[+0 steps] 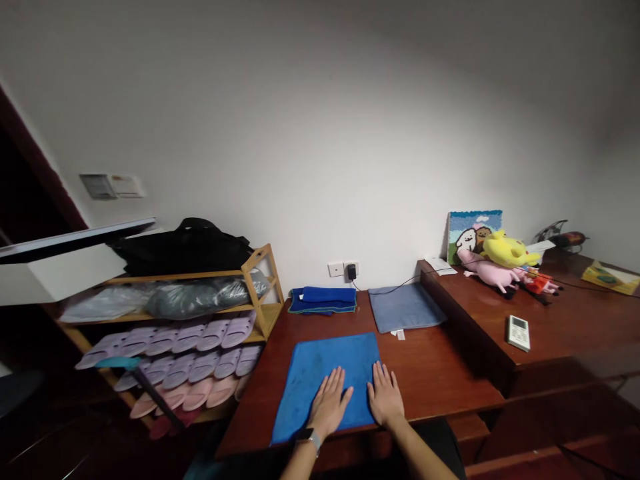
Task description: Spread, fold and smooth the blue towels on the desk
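Note:
A bright blue cloth (320, 353) lies spread flat on the brown wooden desk (425, 360), its near edge close to the desk's front. My left hand (330, 403) rests palm down on the cloth, fingers stretched out, with a watch on the wrist. Palm down as well, my right hand (387, 397) lies at the cloth's right edge, its fingers extended. Behind the cloth sit a folded dark blue cloth (327, 297) against the wall and a grey-blue cloth (405, 307) lying flat with a small white tag.
On the raised desk at right are plush toys (493, 270), a picture (465, 233) and a white remote (518, 332). A wooden rack (265, 283) with several slippers (215, 333) and a black bag (187, 247) stands left. A plugged-in adapter (351, 271) trails a thin cable.

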A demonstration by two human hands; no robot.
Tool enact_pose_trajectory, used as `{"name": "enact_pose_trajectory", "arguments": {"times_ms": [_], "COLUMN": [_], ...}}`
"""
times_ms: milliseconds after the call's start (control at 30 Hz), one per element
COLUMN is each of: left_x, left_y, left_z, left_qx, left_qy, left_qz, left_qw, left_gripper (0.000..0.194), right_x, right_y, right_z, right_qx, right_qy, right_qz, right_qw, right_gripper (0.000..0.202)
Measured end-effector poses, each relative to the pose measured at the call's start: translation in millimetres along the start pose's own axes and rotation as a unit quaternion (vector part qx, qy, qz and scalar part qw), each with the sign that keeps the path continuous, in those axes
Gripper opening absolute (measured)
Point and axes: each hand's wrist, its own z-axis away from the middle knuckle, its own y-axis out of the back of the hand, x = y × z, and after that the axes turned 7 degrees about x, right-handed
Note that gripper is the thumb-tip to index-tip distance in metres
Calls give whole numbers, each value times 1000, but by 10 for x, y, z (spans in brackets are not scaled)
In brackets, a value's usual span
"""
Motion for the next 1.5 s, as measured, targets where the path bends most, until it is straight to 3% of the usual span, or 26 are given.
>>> {"name": "enact_pose_trajectory", "arguments": {"times_ms": [167,267,433,600,833,933,1000,1133,1200,1267,1367,1500], "left_x": [-867,-1103,-1069,-1057,-1158,-1069,-850,-93,272,509,553,125], "left_y": [180,223,221,186,224,268,277,183,79,-34,-154,-125], "left_z": [458,636,689,678,681,601,482,137,-24,-130,-162,-14], "left_qx": [10,22,41,56,35,51,71,55,28,10,10,9], "left_qy": [93,112,114,109,101,85,54,-40,-60,-65,-59,-7], "left_qz": [-30,-32,-34,-35,-38,-41,-38,-2,18,27,22,0], "left_qw": [995,993,992,992,994,994,995,998,998,997,998,1000], "left_gripper": [85,87,84,84,83,83,79,71,72,74,73,76], "right_x": [29,37,20,54,67,45,38,37,38,38,39,39], "right_y": [-26,-16,33,-25,-72,-62,-63,-58,-51,-48,-62,-87], "right_z": [8,8,43,243,404,392,386,387,386,382,371,369], "right_qx": [1,-2,-7,9,29,29,36,38,34,30,27,42], "right_qy": [1,1,-9,-15,4,5,4,6,5,8,11,0], "right_qz": [4,12,23,19,25,10,0,-6,-7,-6,-7,-13], "right_qw": [1000,1000,1000,1000,999,1000,999,999,999,999,1000,999], "right_gripper": [70,70,69,69,69,68,68,67,67,67,66,67]}}
